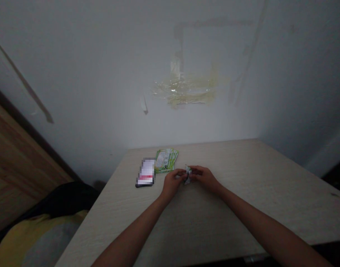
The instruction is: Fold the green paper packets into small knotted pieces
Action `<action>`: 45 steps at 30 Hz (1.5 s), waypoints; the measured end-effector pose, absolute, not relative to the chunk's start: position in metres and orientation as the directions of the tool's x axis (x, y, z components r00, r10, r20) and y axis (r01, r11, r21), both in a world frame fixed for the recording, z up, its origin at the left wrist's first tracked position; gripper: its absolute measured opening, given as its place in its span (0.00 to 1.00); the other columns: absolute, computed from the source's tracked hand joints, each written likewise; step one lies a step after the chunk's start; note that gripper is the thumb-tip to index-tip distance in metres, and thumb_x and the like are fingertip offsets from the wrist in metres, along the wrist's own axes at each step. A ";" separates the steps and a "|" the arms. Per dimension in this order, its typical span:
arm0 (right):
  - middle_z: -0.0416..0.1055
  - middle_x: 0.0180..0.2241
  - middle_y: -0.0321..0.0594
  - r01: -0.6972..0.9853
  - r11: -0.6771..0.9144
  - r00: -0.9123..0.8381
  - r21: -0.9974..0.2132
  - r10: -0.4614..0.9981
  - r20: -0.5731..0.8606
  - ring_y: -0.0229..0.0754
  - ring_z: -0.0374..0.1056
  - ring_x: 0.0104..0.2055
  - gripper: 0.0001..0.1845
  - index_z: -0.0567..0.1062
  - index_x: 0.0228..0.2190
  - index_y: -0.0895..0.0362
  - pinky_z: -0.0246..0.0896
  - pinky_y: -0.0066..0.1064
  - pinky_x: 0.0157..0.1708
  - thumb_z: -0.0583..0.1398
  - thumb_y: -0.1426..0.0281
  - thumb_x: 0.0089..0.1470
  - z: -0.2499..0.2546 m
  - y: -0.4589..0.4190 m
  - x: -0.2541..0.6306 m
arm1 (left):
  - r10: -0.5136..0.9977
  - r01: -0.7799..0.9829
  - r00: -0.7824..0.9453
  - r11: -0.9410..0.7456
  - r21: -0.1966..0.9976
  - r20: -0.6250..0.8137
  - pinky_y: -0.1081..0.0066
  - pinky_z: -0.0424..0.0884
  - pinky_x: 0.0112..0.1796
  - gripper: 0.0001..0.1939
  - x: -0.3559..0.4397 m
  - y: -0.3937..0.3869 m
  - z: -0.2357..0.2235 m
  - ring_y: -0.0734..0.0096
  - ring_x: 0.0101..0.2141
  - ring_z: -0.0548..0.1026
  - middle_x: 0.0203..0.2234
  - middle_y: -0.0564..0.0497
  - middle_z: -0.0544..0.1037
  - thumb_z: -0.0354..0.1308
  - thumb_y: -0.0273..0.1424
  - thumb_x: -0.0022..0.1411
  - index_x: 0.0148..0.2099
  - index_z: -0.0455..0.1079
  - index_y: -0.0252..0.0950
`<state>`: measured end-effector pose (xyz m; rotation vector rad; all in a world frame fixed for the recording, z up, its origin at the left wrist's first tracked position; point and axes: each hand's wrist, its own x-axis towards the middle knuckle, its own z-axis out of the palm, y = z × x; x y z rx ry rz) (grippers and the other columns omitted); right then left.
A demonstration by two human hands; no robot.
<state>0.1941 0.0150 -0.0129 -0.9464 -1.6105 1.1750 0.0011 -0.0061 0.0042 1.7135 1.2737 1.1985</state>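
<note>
Between my two hands is a small piece of folded printed paper (pixel 188 174), whitish with dark and green marks; its exact kind is too small to tell. My left hand (pixel 173 181) pinches its left side, fingers closed. From the right, my right hand (pixel 205 177) grips the other side with thumb and fingers together. The fingers hide part of the paper. Just beyond my left hand lies a stack of green and white printed sheets or packets (pixel 166 160), slightly fanned out.
A phone (pixel 146 172) with a blurred screen lies left of the stack on the pale wooden table (pixel 256 185). A wall (pixel 117 74) with old tape (pixel 186 91) rises behind. Left of the table are a wooden panel (pixel 14 159) and yellow and grey cloth (pixel 44 237).
</note>
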 end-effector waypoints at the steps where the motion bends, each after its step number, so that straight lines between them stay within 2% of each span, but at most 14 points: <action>1: 0.77 0.35 0.42 0.060 0.240 -0.297 -0.969 0.931 0.212 0.44 0.74 0.34 0.28 0.75 0.47 0.57 0.71 0.39 0.38 0.68 0.61 0.44 -0.013 0.015 0.194 | 0.960 0.328 0.086 -0.281 0.902 0.268 0.69 0.72 0.39 0.12 0.001 -0.006 0.003 0.66 0.35 0.78 0.33 0.51 0.82 0.62 0.35 0.53 0.40 0.77 0.37; 5: 0.78 0.35 0.43 0.058 0.202 -0.275 -0.978 0.945 0.179 0.47 0.75 0.35 0.27 0.76 0.44 0.58 0.71 0.41 0.39 0.68 0.60 0.43 -0.013 0.014 0.195 | 0.960 0.331 0.082 -0.278 0.902 0.266 0.69 0.72 0.37 0.13 0.000 -0.005 0.003 0.66 0.34 0.78 0.33 0.50 0.82 0.62 0.36 0.54 0.41 0.77 0.37; 9: 0.78 0.36 0.44 0.076 0.220 -0.257 -0.973 0.947 0.194 0.48 0.75 0.38 0.24 0.76 0.42 0.58 0.70 0.41 0.41 0.68 0.62 0.42 -0.014 0.014 0.195 | 0.952 0.403 0.095 -0.303 0.864 0.290 0.69 0.72 0.39 0.10 0.000 -0.007 0.005 0.66 0.35 0.78 0.32 0.51 0.82 0.61 0.35 0.54 0.37 0.78 0.38; 12: 0.76 0.39 0.42 0.116 0.313 -0.275 -0.943 0.922 0.272 0.44 0.73 0.39 0.27 0.73 0.47 0.56 0.69 0.37 0.41 0.67 0.66 0.43 -0.011 0.013 0.196 | 0.950 0.429 0.109 -0.310 0.849 0.292 0.67 0.71 0.41 0.07 0.001 -0.007 0.005 0.65 0.35 0.78 0.31 0.51 0.82 0.62 0.34 0.54 0.35 0.79 0.38; 15: 0.73 0.40 0.40 0.233 0.403 -0.304 -0.885 0.895 0.327 0.40 0.70 0.37 0.30 0.69 0.54 0.52 0.67 0.33 0.36 0.65 0.68 0.47 -0.006 0.011 0.197 | 0.948 0.442 0.129 -0.319 0.838 0.292 0.68 0.71 0.40 0.07 0.000 -0.006 0.003 0.66 0.35 0.78 0.31 0.51 0.82 0.62 0.33 0.54 0.35 0.79 0.39; 19: 0.73 0.37 0.40 0.411 0.510 -0.357 -0.756 0.853 0.381 0.41 0.67 0.37 0.21 0.76 0.47 0.52 0.64 0.33 0.38 0.64 0.70 0.49 -0.001 0.009 0.200 | 0.942 0.461 0.135 -0.334 0.822 0.307 0.68 0.70 0.42 0.06 -0.001 -0.004 0.003 0.66 0.35 0.78 0.31 0.51 0.82 0.62 0.33 0.54 0.34 0.79 0.40; 23: 0.73 0.35 0.40 0.478 0.511 -0.314 -0.715 0.859 0.404 0.42 0.68 0.38 0.17 0.76 0.43 0.55 0.63 0.35 0.41 0.64 0.72 0.49 -0.002 0.011 0.204 | 0.932 0.480 0.122 -0.356 0.802 0.341 0.65 0.69 0.45 0.06 -0.006 -0.002 0.004 0.65 0.39 0.77 0.34 0.51 0.81 0.63 0.34 0.55 0.36 0.78 0.40; 25: 0.73 0.35 0.40 0.505 0.504 -0.292 -0.701 0.864 0.411 0.42 0.68 0.39 0.15 0.76 0.42 0.55 0.63 0.36 0.42 0.64 0.72 0.49 -0.004 0.012 0.205 | 0.921 0.505 0.127 -0.380 0.775 0.369 0.64 0.68 0.47 0.07 -0.009 -0.001 0.003 0.64 0.41 0.76 0.36 0.51 0.81 0.63 0.33 0.55 0.37 0.78 0.40; 29: 0.73 0.35 0.40 0.559 0.520 -0.293 -0.645 0.852 0.434 0.43 0.67 0.40 0.13 0.75 0.40 0.56 0.62 0.36 0.43 0.64 0.72 0.50 -0.005 0.014 0.208 | 0.869 0.639 0.212 -0.470 0.609 0.448 0.61 0.66 0.48 0.11 -0.015 0.000 0.002 0.61 0.44 0.73 0.38 0.48 0.79 0.65 0.30 0.53 0.41 0.77 0.38; 34: 0.72 0.39 0.42 0.583 0.581 -0.315 -0.568 0.806 0.500 0.45 0.65 0.45 0.12 0.75 0.39 0.56 0.60 0.38 0.48 0.64 0.72 0.49 -0.006 0.016 0.211 | 0.837 0.708 0.287 -0.513 0.484 0.467 0.62 0.66 0.47 0.16 -0.015 -0.003 0.003 0.60 0.45 0.71 0.40 0.48 0.77 0.67 0.30 0.51 0.44 0.75 0.39; 39: 0.72 0.39 0.41 0.592 0.590 -0.341 -0.548 0.800 0.494 0.45 0.65 0.44 0.11 0.74 0.38 0.56 0.59 0.38 0.47 0.64 0.71 0.50 -0.003 0.015 0.211 | 0.842 0.752 0.288 -0.494 0.436 0.457 0.62 0.64 0.46 0.15 -0.014 -0.007 0.006 0.59 0.45 0.70 0.40 0.48 0.77 0.66 0.31 0.52 0.45 0.75 0.41; 45: 0.74 0.39 0.41 0.589 0.591 -0.343 -0.551 0.801 0.491 0.45 0.66 0.44 0.12 0.75 0.38 0.56 0.60 0.38 0.46 0.65 0.70 0.49 -0.006 0.017 0.211 | 0.847 0.759 0.283 -0.485 0.434 0.451 0.63 0.63 0.46 0.13 -0.014 -0.006 0.004 0.60 0.45 0.70 0.40 0.48 0.77 0.64 0.30 0.54 0.44 0.75 0.41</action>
